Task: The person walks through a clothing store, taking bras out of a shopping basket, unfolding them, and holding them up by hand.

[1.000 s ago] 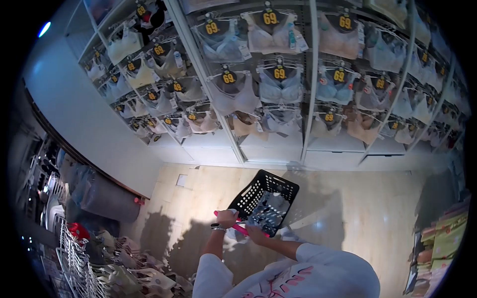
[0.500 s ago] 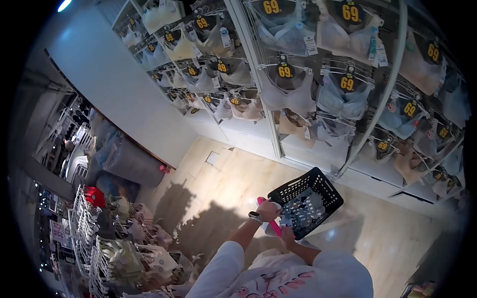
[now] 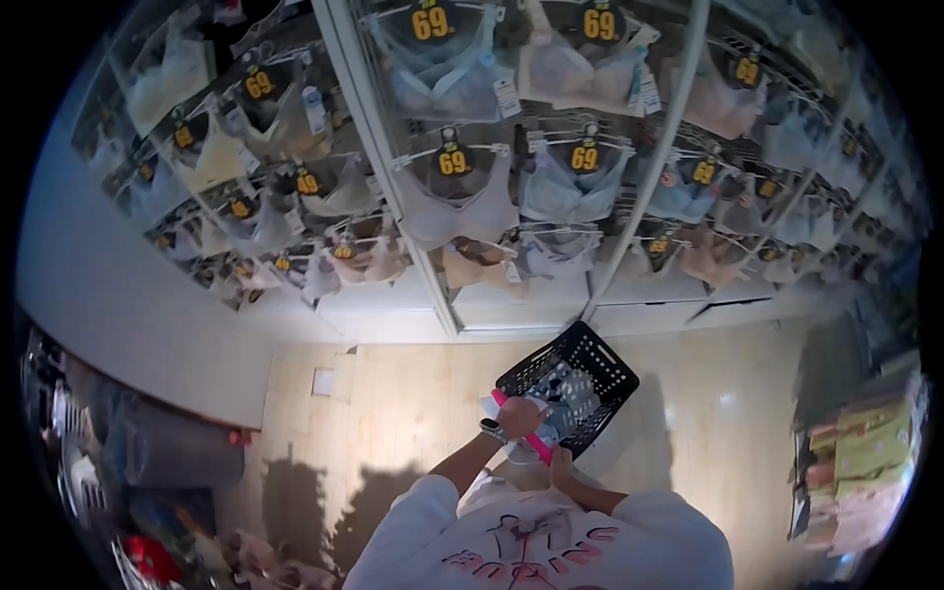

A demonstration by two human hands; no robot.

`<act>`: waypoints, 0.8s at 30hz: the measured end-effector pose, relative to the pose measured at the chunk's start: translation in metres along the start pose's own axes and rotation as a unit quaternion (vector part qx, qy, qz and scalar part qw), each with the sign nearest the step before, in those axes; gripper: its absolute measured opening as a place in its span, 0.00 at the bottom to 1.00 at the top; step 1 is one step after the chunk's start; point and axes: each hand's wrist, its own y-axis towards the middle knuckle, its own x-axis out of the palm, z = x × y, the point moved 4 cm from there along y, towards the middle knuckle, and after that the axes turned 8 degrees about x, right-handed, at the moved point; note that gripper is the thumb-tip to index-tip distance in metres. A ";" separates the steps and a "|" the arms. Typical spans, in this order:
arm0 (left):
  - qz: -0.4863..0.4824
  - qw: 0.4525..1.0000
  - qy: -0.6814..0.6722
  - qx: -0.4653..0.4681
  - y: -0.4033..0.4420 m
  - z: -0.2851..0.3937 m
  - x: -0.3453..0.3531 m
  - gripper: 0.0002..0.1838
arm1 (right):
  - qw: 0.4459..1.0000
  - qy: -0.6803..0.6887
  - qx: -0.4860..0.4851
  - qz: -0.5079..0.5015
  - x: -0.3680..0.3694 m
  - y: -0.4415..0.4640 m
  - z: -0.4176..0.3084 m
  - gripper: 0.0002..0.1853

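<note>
A black perforated basket (image 3: 617,379) hangs tilted in front of my body, with patterned grey-blue cloth (image 3: 570,393) inside it. Its pink handle (image 3: 538,447) runs along the near side. My left hand (image 3: 521,418), with a watch at the wrist, is closed round the upper part of the handle. At the handle's lower end is my right hand (image 3: 563,470), its fingers bent against it and partly hidden. Something white shows beside the handle near my left hand.
Racks of hanging bras (image 3: 457,202) with yellow-numbered tags line the wall ahead, above white drawers (image 3: 388,323). Pale floor (image 3: 423,393) lies below. Folded green and pink garments (image 3: 865,447) are at right; a red item (image 3: 152,559) and hanging clothes are at lower left.
The view has swung left and back to the right, now facing the racks squarely. Both hands have stayed at the basket's handle, and the basket has turned a little.
</note>
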 end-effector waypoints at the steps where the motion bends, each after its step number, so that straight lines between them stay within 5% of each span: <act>1: -0.057 0.998 0.005 0.001 -0.003 0.015 -0.036 0.26 | 0.998 0.032 0.033 0.043 0.005 -0.011 -0.041 0.26; 4: 0.018 0.996 0.000 0.084 -0.020 -0.001 -0.042 0.22 | 0.997 0.051 0.016 0.056 0.031 -0.022 -0.061 0.25; 5: -0.038 0.988 0.082 0.126 -0.022 -0.029 0.001 0.18 | 0.968 -0.189 -0.131 0.106 0.044 0.002 -0.007 0.25; 7: -0.079 0.981 0.086 0.155 -0.028 -0.039 -0.001 0.11 | 0.994 -0.038 -0.040 0.091 0.058 -0.015 -0.028 0.27; 8: -0.174 0.972 0.091 0.132 -0.028 -0.039 -0.011 0.11 | 0.997 -0.010 -0.005 0.076 0.066 -0.016 -0.040 0.26; 10: -0.059 0.976 0.094 0.188 -0.029 -0.049 -0.020 0.14 | 0.997 0.021 0.052 0.048 0.081 -0.007 -0.032 0.27; 13: -0.057 0.982 0.089 0.154 -0.019 -0.040 -0.037 0.26 | 0.991 0.065 0.051 0.108 0.084 -0.012 -0.057 0.28; 24: -0.049 0.992 0.008 0.116 0.002 -0.041 -0.038 0.23 | 0.992 0.019 0.024 0.125 0.074 -0.026 -0.103 0.29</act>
